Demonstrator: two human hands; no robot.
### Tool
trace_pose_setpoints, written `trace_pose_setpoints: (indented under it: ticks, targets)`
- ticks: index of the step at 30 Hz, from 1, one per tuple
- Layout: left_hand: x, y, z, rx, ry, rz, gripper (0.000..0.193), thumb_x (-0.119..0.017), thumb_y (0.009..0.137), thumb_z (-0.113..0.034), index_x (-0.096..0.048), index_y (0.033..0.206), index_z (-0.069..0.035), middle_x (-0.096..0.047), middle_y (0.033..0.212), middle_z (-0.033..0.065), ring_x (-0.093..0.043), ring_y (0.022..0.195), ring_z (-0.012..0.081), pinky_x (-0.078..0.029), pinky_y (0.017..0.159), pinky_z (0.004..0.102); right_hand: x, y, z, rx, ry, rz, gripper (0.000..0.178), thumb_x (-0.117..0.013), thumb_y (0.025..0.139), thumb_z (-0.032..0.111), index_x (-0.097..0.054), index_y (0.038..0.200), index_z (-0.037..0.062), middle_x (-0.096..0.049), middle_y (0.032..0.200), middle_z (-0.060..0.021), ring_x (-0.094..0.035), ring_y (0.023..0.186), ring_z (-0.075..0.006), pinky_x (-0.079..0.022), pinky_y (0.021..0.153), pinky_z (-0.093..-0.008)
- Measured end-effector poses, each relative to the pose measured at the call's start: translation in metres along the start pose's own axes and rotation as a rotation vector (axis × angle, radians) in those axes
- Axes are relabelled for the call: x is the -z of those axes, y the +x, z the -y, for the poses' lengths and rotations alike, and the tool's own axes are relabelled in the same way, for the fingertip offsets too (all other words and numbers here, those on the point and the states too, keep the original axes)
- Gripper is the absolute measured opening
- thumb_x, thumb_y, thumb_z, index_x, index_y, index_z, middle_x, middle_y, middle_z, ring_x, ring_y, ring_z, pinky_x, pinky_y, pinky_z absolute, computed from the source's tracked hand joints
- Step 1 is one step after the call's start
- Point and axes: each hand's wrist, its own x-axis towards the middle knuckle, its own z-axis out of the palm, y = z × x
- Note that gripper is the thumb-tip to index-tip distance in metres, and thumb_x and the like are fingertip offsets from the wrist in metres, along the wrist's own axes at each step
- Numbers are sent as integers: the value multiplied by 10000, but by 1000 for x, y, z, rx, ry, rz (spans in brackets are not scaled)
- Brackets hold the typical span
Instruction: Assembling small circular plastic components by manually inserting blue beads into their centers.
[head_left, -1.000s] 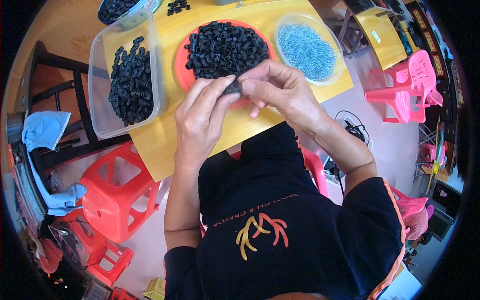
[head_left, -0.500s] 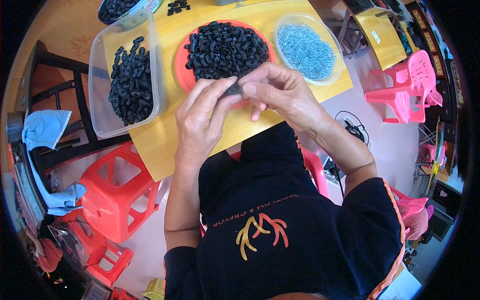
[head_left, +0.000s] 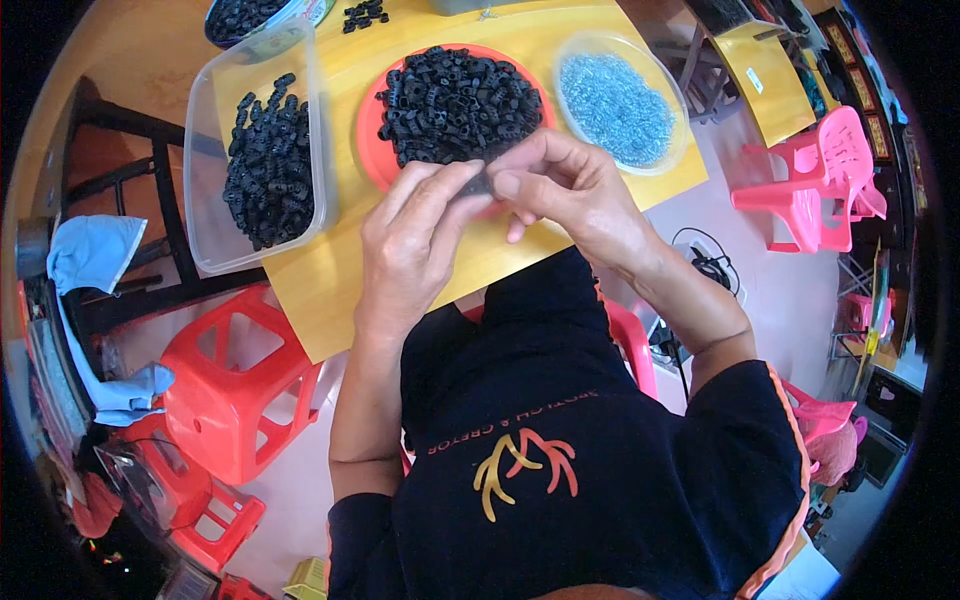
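Fingertips of both hands meet just in front of the red plate [head_left: 372, 150], which bears a heap of small black plastic parts [head_left: 455, 100]. My left hand [head_left: 410, 225] is closed in a pinch on a small black plastic part [head_left: 478, 186]. My right hand [head_left: 570, 185] pinches at the part's right end; whether a second small piece sits between those fingertips is hidden. To the right stands a round clear container [head_left: 682, 130] of small pale-blue translucent pieces [head_left: 615, 108]. On the left, a clear rectangular tub [head_left: 205, 200] holds more black parts [head_left: 268, 170].
The yellow table [head_left: 310, 320] carries all of these. A few loose black pieces [head_left: 362, 14] and a bowl of black parts [head_left: 240, 15] lie at the far side. A red stool [head_left: 235, 390] stands left, pink chairs [head_left: 815, 185] right, and cables [head_left: 708, 265] on the floor.
Both hands stay together at the black part, with slight finger movement. The whole scene has shifted slightly in the view.
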Motion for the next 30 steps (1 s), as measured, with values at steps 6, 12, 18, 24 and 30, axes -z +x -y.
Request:
trace_pose_setpoints:
  ticks: [6, 12, 18, 24, 30]
  targets:
    - [1, -1, -1, 37, -19, 8, 288, -699, 756, 56, -632, 1034, 19, -613, 847, 136, -628, 716, 248, -496, 613, 328, 1, 1, 1, -28, 93, 9, 135, -645, 892, 96, -623, 968, -14, -613, 802, -25, -576, 655, -62, -556, 608, -245]
    - [1, -1, 1, 23, -39, 1, 285, -699, 758, 55, -629, 1033, 23, -619, 865, 140, -629, 731, 257, -503, 624, 335, 4, 2, -3, -26, 40, 21, 128, -645, 891, 91, -622, 969, -8, -619, 816, -31, -579, 651, -63, -558, 606, -245]
    - [1, 1, 0, 8, -36, -7, 286, -701, 758, 52, -627, 1033, 23, -617, 862, 139, -626, 727, 260, -501, 619, 337, 5, 2, -3, 23, 3, 32, 118, -634, 902, 85, -615, 972, -8, -643, 870, -57, -597, 671, -73, -560, 609, -245]
    - [-1, 3, 0, 6, -22, 8, 277, -698, 758, 55, -624, 1023, 21, -610, 856, 134, -622, 713, 257, -496, 605, 340, 5, 2, -4, 33, 16, 27, 122, -629, 908, 89, -612, 973, -13, -642, 882, -66, -598, 678, -78, -561, 612, -243]
    - [-3, 2, 1, -35, 32, 1, 257, -696, 764, 40, -625, 1010, 15, -594, 837, 127, -614, 684, 261, -488, 580, 352, 3, 1, -3, 12, -55, -14, 128, -633, 907, 93, -608, 962, -20, -642, 880, -65, -598, 680, -80, -562, 626, -241]
